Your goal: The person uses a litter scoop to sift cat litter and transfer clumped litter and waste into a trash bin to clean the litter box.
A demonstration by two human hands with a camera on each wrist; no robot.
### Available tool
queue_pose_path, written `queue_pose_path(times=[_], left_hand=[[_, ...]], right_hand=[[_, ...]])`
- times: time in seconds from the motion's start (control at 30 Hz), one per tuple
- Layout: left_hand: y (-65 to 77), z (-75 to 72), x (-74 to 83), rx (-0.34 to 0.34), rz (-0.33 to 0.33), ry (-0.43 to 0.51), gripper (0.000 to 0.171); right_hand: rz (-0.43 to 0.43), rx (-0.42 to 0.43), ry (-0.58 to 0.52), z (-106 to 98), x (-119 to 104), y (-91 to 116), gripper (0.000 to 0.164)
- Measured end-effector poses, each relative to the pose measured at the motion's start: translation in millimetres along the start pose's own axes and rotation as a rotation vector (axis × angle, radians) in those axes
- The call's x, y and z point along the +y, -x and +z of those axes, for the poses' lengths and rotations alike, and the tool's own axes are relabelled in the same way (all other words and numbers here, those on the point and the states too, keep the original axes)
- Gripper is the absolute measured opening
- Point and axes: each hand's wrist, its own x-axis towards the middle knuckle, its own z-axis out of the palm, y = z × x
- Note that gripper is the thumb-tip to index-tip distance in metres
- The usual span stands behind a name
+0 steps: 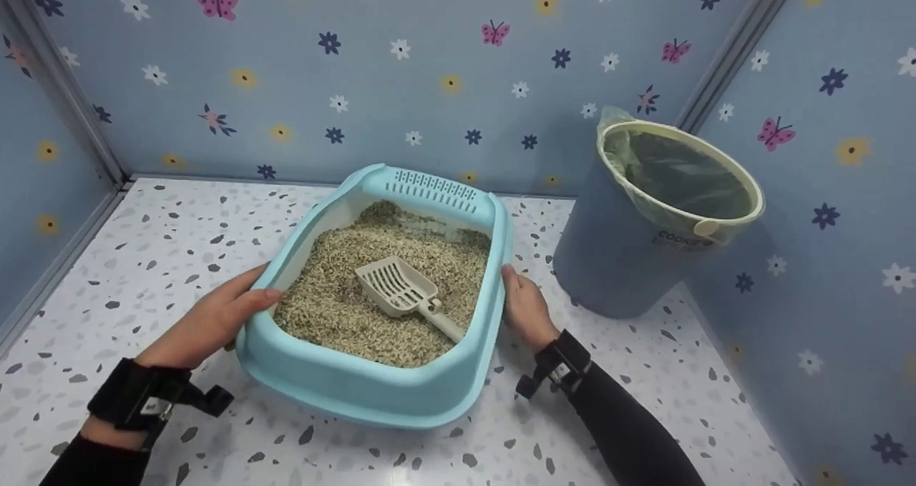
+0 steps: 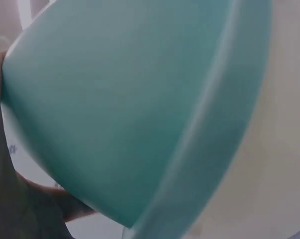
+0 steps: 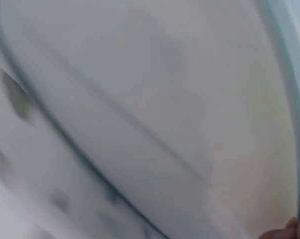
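A light blue litter box (image 1: 372, 393) filled with grainy litter (image 1: 343, 271) stands between both hands in the head view. On the litter lies a beige slotted litter scoop (image 1: 398, 285), its handle pointing to the near right. My left hand (image 1: 215, 314) grips the box's left rim, thumb on top and the other fingers hidden below. At the right side, my right hand (image 1: 528, 307) holds the rim edge, most of its fingers out of sight. The left wrist view is filled by the box's blue side (image 2: 115, 99), the right wrist view by its pale lower wall (image 3: 200, 99).
A blue bin (image 1: 615, 250) with a cream rim and a greenish liner bag stands to the right of the box. Flower-patterned walls (image 1: 401, 107) enclose the speckled white surface (image 1: 164, 243) at the back and both sides.
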Motion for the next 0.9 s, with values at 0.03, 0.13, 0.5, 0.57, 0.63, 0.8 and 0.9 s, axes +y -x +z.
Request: queue_pose_path(times=[0.03,0.13,0.5,0.57,0.63,0.8,0.9], left_hand=[[-0.6,-3.1,-1.8,0.016,-0.014,-0.01,0.071],[1.6,-4.0,-3.9,0.077,-0.08,-0.044,0.07],[27.1,34.5,-0.9,0.24,-0.067,-0.186,0.076],[24.8,35.0,-1.2,0.269,-0.055,-0.218,0.075],[22.8,32.2,-2.5,0.282,-0.066,-0.243,0.076],[18.2,15.7,-10.2,0.273,-0.097,-0.242,0.08],[11.4,3.0,-17.3,0.277,-0.094,-0.197,0.08]], right_hand=[[0.017,-0.008,-0.032,0,0,2,0.056],[0.073,-0.036,-0.149,-2,-1,-1,0.053],[0.048,-0.069,-0.201,-20,2,-66,0.048],[0.029,-0.076,-0.22,-20,4,-67,0.047],[0.016,-0.074,-0.24,-18,5,-64,0.047],[0.008,-0.034,-0.274,-12,9,-48,0.047],[0.017,-0.03,-0.313,-10,10,-32,0.048]])
